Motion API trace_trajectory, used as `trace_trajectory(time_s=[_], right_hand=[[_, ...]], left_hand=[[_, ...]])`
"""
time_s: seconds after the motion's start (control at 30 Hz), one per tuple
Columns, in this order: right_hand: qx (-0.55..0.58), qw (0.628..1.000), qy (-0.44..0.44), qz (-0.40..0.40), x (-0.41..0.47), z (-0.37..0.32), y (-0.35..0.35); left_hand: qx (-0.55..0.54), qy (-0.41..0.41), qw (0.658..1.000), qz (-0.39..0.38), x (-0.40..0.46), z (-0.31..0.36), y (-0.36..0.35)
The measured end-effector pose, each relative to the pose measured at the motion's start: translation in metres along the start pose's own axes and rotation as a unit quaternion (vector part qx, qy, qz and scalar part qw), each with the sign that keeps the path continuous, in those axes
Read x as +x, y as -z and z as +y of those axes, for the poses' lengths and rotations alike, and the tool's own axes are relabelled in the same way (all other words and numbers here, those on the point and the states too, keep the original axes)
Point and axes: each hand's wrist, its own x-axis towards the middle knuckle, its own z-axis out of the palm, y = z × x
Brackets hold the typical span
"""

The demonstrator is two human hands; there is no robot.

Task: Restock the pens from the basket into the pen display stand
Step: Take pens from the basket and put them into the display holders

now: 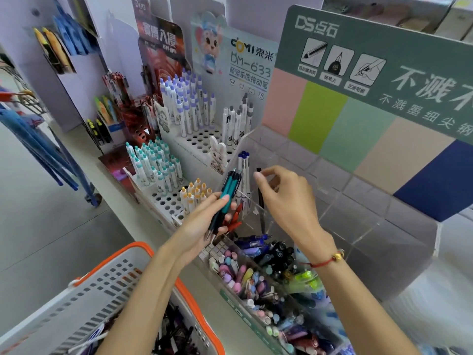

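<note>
Pens [225, 201], teal w/ red, bunched in left hand [204, 226] curled round them beside clear acrylic display stand [358, 206] on counter [199, 285]; right hand [284, 198] pinching black pen [261, 198] upright in stand's front-left compartment; basket [84, 298], orange-rimmed, lower left, w/ more pens inside.

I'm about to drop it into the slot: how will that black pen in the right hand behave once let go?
The slim black pen looks stiff and light; the right hand pinches only its top. Its clear acrylic compartment seems nearly empty, so it will probably tip and lean against a wall. Being round, it would likely roll if laid flat.
</note>
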Motion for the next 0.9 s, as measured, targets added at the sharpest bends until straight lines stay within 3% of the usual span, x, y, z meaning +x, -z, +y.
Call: trace_trajectory(time_s=[0.13,0.3,0.4,0.47,0.6,0.67,0.73,0.8,0.9], right_hand=[[0.126,0.987,-0.050,-0.085,-0.004,0.001,-0.004],[0.241,0.967,-0.042,0.071,-0.024,0.009,0.022],[0.151,0.970,0.029,0.190,-0.041,0.018,0.046],[0.082,0.975,0.047,0.200,-0.046,0.027,0.050],[-0.010,0.997,0.023,0.067,-0.047,0.038,0.034],[-0.085,0.996,-0.010,-0.027,-0.043,0.040,0.026],[-0.134,0.988,-0.035,-0.062,-0.039,0.040,0.024],[-0.118,0.993,-0.026,-0.008,-0.040,0.038,0.029],[-0.005,0.997,0.012,0.072,-0.044,0.022,0.037]], left_hand=[[0.077,0.004,0.997,-0.030,-0.001,-0.003,-0.011],[0.098,-0.007,0.995,-0.036,0.000,-0.005,-0.018],[0.115,-0.015,0.993,-0.023,0.000,-0.007,-0.016],[0.140,-0.022,0.990,-0.019,0.000,-0.011,-0.016],[0.160,-0.046,0.986,-0.033,0.002,-0.016,-0.019],[0.157,-0.048,0.986,-0.035,0.003,-0.017,-0.023],[0.154,-0.049,0.986,-0.037,0.003,-0.017,-0.026],[0.160,-0.054,0.985,-0.036,0.000,-0.016,-0.028],[0.223,-0.076,0.971,-0.032,-0.003,-0.011,-0.039]])
